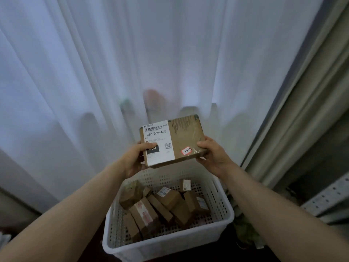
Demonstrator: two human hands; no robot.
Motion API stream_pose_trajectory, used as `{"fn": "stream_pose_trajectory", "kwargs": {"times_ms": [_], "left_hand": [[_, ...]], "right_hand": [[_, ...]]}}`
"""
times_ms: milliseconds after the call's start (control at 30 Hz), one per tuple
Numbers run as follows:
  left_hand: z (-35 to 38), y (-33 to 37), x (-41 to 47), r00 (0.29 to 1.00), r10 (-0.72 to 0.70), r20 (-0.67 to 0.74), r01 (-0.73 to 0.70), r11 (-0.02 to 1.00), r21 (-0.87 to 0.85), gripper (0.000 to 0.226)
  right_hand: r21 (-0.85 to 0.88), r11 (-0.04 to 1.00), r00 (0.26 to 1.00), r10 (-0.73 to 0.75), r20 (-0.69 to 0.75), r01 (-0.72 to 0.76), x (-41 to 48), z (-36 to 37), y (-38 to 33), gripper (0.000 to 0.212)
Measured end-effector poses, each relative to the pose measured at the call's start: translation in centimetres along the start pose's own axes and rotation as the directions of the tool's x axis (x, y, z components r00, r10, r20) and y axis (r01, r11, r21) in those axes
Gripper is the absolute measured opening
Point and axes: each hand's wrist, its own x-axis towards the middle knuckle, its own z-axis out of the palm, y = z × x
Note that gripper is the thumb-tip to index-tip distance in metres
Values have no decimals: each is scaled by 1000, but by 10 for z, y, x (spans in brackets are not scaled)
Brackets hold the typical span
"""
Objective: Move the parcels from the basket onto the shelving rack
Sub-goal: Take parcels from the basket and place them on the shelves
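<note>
Currently held: one flat cardboard parcel (172, 140), raised above the basket (170, 241), white shipping label (158, 142) facing the camera, red-edged sticker (186, 150) near its lower right corner. Left hand (135, 159) grips the left end, thumb across the label. Right hand (212, 154) grips the right end, thumb on top. Basket: white, perforated, on the floor below, containing several smaller brown parcels (162, 207) lying jumbled. Backdrop: white curtain (132, 53). Perforated metal shelving (328, 199) at far right.
</note>
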Motion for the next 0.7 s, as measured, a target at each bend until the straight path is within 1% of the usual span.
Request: {"fn": "stream_pose_trajectory", "kwargs": {"times_ms": [33,100,167,233,267,367,400,433,533,567,633,700], "left_hand": [[5,1,-1,999,-5,39,4,1000,16,34],[10,0,0,997,-3,77,1,1000,24,33],[19,3,-2,986,5,170,-13,999,48,32],[30,2,-7,963,8,269,-29,997,77,29],[36,-1,-11,949,4,314,-38,994,103,27],[54,-20,-26,901,-39,432,-45,982,183,27],[62,-28,-33,881,-62,469,-40,978,204,28],[72,-35,-40,857,-87,508,-33,974,222,27],[107,-56,-71,778,-158,608,-16,962,271,22],[120,-63,-86,746,-179,641,-17,958,287,24],[146,-80,-120,674,-218,706,-19,950,311,40],[169,-97,-158,613,-254,748,-32,938,345,51]], "right_hand": [[-10,1000,999,-22,-49,21,-12,-4,1,43],[-42,999,991,-22,-133,16,-28,-7,2,65],[-80,996,965,-64,-253,45,-52,-9,2,83],[-94,992,934,-108,-340,81,-82,-9,5,93],[-98,991,920,-123,-373,92,-98,-9,10,89],[-61,988,876,-152,-457,139,-155,-6,28,50],[-47,987,857,-160,-491,157,-176,-4,34,42],[-35,985,834,-164,-527,172,-198,-5,40,40],[-3,981,752,-152,-642,195,-269,-7,58,45],[-10,981,717,-150,-680,195,-294,-10,64,41],[-22,978,636,-153,-757,209,-345,-11,74,30],[-21,972,561,-152,-814,234,-394,-9,84,29]]}}
